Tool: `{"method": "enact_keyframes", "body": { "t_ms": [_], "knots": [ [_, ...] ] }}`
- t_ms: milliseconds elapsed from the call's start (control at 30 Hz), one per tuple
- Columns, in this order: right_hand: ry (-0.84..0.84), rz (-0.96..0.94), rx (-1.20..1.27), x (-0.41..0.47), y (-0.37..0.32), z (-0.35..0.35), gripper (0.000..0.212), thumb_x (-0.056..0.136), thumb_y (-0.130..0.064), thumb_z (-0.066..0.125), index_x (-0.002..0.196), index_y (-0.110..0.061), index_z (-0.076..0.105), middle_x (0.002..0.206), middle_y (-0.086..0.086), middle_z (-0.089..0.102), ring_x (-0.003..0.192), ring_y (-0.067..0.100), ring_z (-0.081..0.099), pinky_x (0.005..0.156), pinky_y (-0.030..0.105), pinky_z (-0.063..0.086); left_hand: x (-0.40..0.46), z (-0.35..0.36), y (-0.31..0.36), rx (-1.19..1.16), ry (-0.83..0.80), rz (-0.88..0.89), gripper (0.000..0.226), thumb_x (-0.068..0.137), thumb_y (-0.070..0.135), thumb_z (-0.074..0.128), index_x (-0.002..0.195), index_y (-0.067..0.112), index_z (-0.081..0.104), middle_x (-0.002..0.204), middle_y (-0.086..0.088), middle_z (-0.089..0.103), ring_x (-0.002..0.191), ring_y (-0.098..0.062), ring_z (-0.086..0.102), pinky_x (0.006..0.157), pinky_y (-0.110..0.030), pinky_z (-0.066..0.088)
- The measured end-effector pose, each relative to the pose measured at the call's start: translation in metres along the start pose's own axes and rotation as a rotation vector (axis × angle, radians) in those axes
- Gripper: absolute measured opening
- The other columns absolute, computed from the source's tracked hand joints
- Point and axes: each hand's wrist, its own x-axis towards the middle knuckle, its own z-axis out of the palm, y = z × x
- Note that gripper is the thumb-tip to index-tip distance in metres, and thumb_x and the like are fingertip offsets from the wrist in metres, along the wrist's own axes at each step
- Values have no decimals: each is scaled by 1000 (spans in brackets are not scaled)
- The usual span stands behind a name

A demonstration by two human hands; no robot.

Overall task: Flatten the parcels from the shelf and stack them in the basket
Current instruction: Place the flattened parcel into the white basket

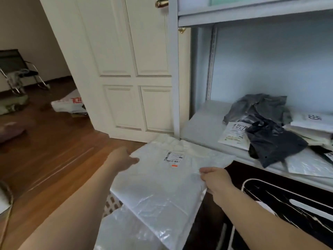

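Head view, one frame. White parcel (pixel 162 179): large flat plastic mailer with a printed label and a small orange sticker, held spread out between both hands in front of the shelf's lower left corner, above a second clear-white plastic bag (pixel 126 230) lying beneath it. Left hand (pixel 126 157): at the parcel's left edge, fingers curled round that edge, gripping it. Right hand (pixel 215 179): at the parcel's right edge, thumb and fingers pinching the plastic. Shelf (pixel 201 123): pale grey board carrying a heap on its right side; grey crumpled bag (pixel 255 109) toward the back, black bag (pixel 272 141) in front of it, touching, a small white labelled packet (pixel 232 134) partly under both, further white parcels (pixel 313 123) at the right edge. Basket (pixel 281 199): dark with white rim and stripes, below the shelf's front edge, beside the right forearm. Surroundings: white panelled door (pixel 126 69) left of the shelf, wooden floor (pixel 54 150), chair (pixel 16 69) in the far left room.
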Motion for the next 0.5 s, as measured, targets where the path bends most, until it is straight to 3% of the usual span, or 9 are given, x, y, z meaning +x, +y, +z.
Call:
{"method": "enact_keyframes", "body": {
  "t_ms": [167,267,333,400,500],
  "knots": [
    [-25,75,-104,28,31,42,33,92,10,46,75,-13,63,104,14,61,99,33,59,83,34,53,7,71,-48,-21,-191,-211,53,91,44,59,125,4,55,128,-9,58,110,-23,56,87,-28,45],
    [-21,64,-213,36,48,54,34,91,2,53,73,-26,61,110,10,61,103,33,60,93,39,51,6,115,-75,-225,-182,-485,61,86,39,68,129,2,50,133,-15,53,116,-28,51,102,-36,42],
    [-39,71,-264,43,57,59,31,94,-2,53,78,-28,61,114,8,60,108,30,57,97,41,50,4,136,-82,-489,-186,-666,65,84,24,73,136,-1,43,141,-20,45,127,-37,43,103,-45,39],
    [-48,77,-279,48,62,63,35,95,0,49,81,-29,62,115,4,60,110,27,56,97,40,50,3,150,-85,-726,-222,-846,67,82,12,74,137,1,38,141,-21,41,128,-41,39,91,-53,38],
    [-124,76,-291,52,61,68,32,98,-1,44,97,-24,65,121,2,57,101,18,54,85,27,50,15,170,-102,-794,-186,-943,59,79,-2,69,132,-2,43,118,-22,51,107,-40,52,86,-46,46]
  ]
}}
